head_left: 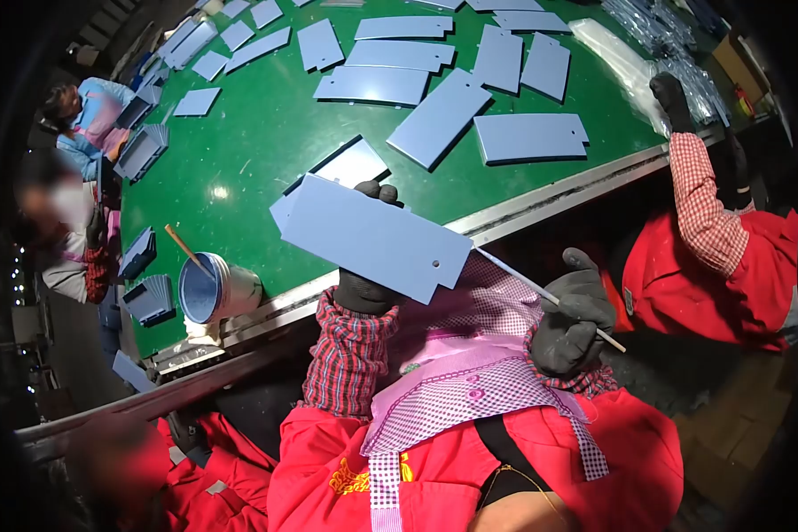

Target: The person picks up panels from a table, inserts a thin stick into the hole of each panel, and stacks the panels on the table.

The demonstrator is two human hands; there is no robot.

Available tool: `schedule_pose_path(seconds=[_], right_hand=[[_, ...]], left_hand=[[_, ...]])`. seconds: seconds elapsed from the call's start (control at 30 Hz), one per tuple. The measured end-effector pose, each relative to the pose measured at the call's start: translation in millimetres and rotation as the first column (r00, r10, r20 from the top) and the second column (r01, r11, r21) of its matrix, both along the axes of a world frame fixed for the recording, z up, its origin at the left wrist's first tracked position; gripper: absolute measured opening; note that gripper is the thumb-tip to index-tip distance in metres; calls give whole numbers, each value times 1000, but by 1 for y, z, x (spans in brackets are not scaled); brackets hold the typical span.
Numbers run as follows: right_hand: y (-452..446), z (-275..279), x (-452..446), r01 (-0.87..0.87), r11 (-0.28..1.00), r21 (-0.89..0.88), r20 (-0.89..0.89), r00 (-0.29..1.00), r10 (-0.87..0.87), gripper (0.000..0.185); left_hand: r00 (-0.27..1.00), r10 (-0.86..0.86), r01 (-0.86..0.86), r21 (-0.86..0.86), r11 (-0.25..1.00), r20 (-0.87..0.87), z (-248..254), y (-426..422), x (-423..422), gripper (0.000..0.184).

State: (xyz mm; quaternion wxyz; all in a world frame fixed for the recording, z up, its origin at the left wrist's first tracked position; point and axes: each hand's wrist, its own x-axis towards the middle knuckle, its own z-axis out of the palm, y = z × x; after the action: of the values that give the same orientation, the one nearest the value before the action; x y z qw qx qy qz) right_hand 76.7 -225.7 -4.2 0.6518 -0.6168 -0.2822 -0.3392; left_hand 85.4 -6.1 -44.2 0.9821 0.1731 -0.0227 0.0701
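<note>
My left hand [366, 294], in a dark glove, grips a flat blue-grey panel [372, 232] from beneath. Its fingertips curl over the far edge, and the panel has a small hole and a notched corner at the right end. In my gloved right hand [575, 324] is a thin pale stick [516, 275], pinched between the fingers. The stick's far tip reaches the panel's right edge; whether it touches cannot be made out. Just beyond the held panel, another shiny panel [355, 162] lies on the green table [266, 115].
A white bucket [239, 293] with blue contents and a wooden-handled tool stands near the table's left edge. Several panels [441, 120] cover the far side. Clear plastic wrap [625, 71] lies at the right. Co-workers sit at left and lower left; another person's arm [705, 199] reaches in at right.
</note>
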Motion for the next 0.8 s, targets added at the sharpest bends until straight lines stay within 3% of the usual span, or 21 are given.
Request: schedule_pose_path(seconds=[0.27,0.33,0.43,0.63,0.73,0.8], right_hand=[[5,-2,-3,-50,996,-74,-35,998,47,39],[7,-2,-4,-50,997,-66,-44,998,47,40],[11,-2,-5,-29,999,-32,-31,999,28,41],[14,7,-7,-30,996,-90,-67,997,24,41],[15,1,-6,-38,998,-58,-44,998,36,42],[12,3,-6,-57,988,-145,-68,997,48,42]], left_hand=[[999,-49,49,-21,999,17,-11,7,-8,32],[997,-25,32,84,996,-79,-12,8,-13,34],[987,39,-27,76,997,-159,-20,7,-14,35],[995,81,-71,172,983,-54,-15,7,-15,41],[992,69,-51,166,985,-101,4,3,-21,34],[988,65,-41,164,986,-142,2,5,-24,33]])
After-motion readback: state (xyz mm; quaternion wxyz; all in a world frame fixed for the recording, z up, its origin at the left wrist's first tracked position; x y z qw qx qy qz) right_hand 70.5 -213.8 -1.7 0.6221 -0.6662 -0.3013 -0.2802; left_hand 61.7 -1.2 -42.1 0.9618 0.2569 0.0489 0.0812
